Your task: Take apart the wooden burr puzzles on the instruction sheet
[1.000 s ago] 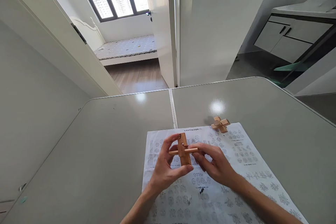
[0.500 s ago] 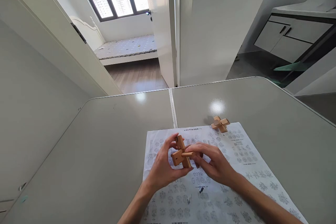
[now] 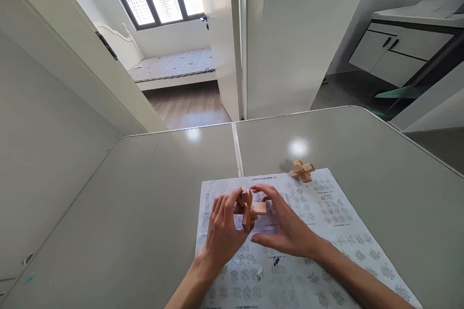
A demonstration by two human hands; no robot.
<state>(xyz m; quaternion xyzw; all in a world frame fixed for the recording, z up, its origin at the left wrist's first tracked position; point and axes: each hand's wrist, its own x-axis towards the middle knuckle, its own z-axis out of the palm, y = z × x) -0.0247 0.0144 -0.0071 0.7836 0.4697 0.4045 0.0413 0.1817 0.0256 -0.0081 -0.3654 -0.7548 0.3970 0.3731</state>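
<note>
My L hand (image 3: 225,224) clamps the light-brown wooden cross-shaped puzzle (image 3: 249,210); my R hand (image 3: 286,227) is open beside it, above the white printed paper sheet (image 3: 268,285).

smooth pale wooden puzzle pieces (image 3: 258,208), creased matt paper sheet (image 3: 290,282), glossy grey tabletop (image 3: 174,174) (glare spots showing)

Wide room on your left.
You can pass over the surface (image 3: 145,217) left of the sheet (image 3: 326,222). At its far edge, a cross (image 3: 302,171) stands in your way, as does the wooden piece (image 3: 249,210) between left hand (image 3: 223,227) and right hand (image 3: 290,229).
</note>
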